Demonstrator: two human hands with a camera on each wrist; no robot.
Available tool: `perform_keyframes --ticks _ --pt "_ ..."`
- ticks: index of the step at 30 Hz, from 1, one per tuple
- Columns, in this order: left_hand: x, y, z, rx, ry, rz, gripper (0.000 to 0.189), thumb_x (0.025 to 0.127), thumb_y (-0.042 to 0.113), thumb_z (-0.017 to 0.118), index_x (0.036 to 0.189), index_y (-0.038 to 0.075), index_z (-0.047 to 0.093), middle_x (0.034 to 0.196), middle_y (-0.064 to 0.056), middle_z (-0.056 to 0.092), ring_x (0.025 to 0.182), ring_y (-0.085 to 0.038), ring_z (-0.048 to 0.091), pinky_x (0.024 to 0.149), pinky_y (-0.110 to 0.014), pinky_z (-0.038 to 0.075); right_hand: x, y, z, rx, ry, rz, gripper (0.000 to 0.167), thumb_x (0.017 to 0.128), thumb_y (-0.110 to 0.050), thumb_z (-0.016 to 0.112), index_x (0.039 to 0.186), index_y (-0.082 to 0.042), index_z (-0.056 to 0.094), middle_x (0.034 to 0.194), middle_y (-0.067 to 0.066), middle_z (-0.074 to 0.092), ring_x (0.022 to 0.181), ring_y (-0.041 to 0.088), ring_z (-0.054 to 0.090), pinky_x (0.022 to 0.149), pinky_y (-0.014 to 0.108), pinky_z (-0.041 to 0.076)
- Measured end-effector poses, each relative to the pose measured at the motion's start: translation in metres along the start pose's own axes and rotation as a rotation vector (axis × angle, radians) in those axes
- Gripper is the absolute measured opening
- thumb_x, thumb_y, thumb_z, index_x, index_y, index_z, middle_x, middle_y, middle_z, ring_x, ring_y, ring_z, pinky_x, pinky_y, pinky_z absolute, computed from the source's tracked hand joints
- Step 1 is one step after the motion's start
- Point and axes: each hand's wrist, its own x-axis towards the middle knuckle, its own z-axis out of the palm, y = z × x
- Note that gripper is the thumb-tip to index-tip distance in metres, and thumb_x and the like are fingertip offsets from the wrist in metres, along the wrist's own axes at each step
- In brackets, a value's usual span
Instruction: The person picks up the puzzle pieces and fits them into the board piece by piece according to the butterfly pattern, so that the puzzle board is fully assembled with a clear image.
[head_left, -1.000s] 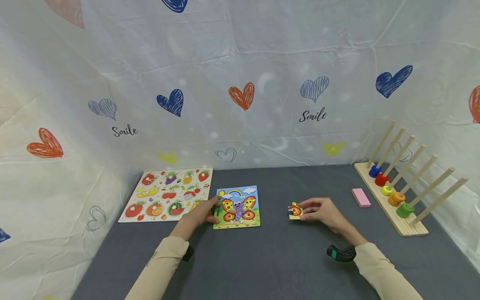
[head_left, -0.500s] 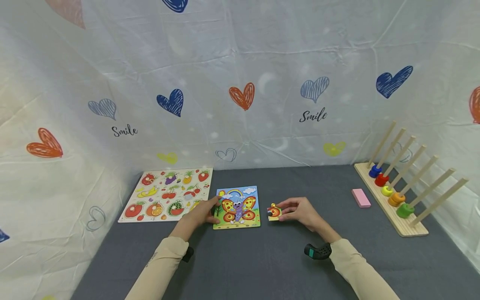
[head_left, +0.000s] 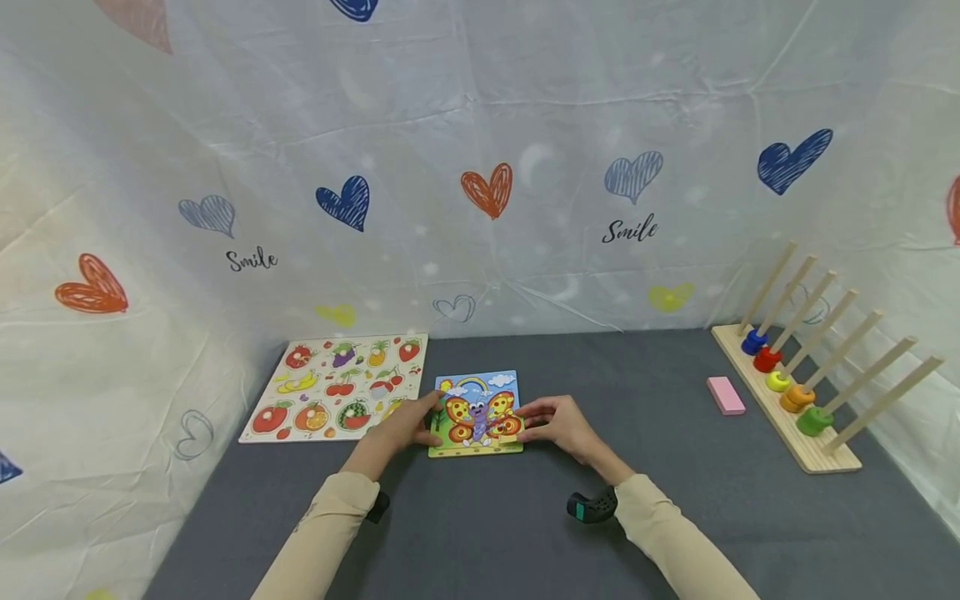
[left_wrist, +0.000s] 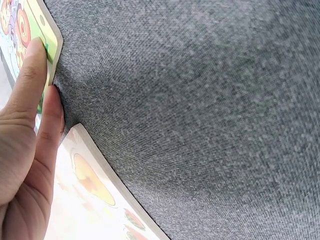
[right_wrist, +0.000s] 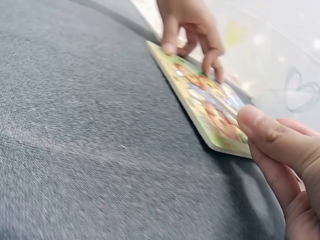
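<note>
A square butterfly puzzle board (head_left: 472,410) lies on the dark grey tabletop. At its left edge is my left hand (head_left: 405,422), holding it with the thumb near the lower corner and the fingers higher up. In the left wrist view, the thumb presses on the board's printed face (left_wrist: 41,25). My right hand (head_left: 557,423) pinches a small red and yellow puzzle piece (head_left: 508,429) between thumb and fingers, over the board's lower right part. Whether the piece touches the board I cannot tell. In the right wrist view, the thumb and fingers largely hide this piece.
A fruit puzzle board (head_left: 324,367) lies just left of the butterfly board, partly under my left hand's line of sight. To the right are a pink block (head_left: 726,395) and a wooden peg stand (head_left: 842,458) with coloured rings and tall pegs. A printed curtain (head_left: 405,275) hangs behind.
My right hand has moved left with the puzzle piece, from the bare tabletop to over the butterfly board's right side. The left hand has stayed at the board's left edge.
</note>
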Motion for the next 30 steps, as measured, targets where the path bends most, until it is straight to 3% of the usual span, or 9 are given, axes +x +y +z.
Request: perform_keyframes --ticks 8,14,21,30 --pt "-0.001 0.0 0.0 0.007 0.002 0.016 0.067 0.08 0.016 0.078 0.133 -0.005 0.044 0.113 -0.017 0.063 0.06 -0.011 0.045 0.066 -0.03 0.042 0.005 -0.003 0.019 -0.275 0.104 -0.021 0.03 0.069 -0.009 0.085 0.097 -0.002 0.075 0.084 0.007 0.072 0.074 0.014 0.067 0.068 0.024 0.051" --pt "-0.001 0.0 0.001 0.007 0.013 0.001 0.069 0.079 0.015 0.079 0.135 -0.005 0.043 0.114 -0.015 0.063 0.06 -0.011 0.045 0.068 -0.031 0.043 0.01 -0.01 0.028 -0.453 0.128 -0.071 0.028 0.066 -0.012 0.088 0.091 -0.003 0.076 0.071 0.0 0.068 0.062 0.007 0.058 0.06 0.023 0.045" --pt "0.002 0.0 0.003 -0.012 0.002 -0.007 0.069 0.08 0.017 0.078 0.135 -0.004 0.043 0.112 -0.015 0.063 0.06 -0.01 0.046 0.069 -0.031 0.043 0.009 -0.016 0.03 -0.547 0.125 -0.058 0.025 0.065 -0.009 0.088 0.086 -0.004 0.076 0.066 -0.002 0.064 0.059 0.006 0.053 0.057 0.023 0.043" --pt "0.0 -0.002 0.0 -0.012 0.012 0.026 0.069 0.08 0.017 0.078 0.135 -0.005 0.043 0.115 -0.016 0.063 0.059 -0.009 0.046 0.068 -0.029 0.043 0.012 -0.023 0.031 -0.61 0.085 -0.1 0.025 0.064 -0.006 0.088 0.086 -0.003 0.075 0.068 0.001 0.066 0.059 0.005 0.054 0.056 0.023 0.045"
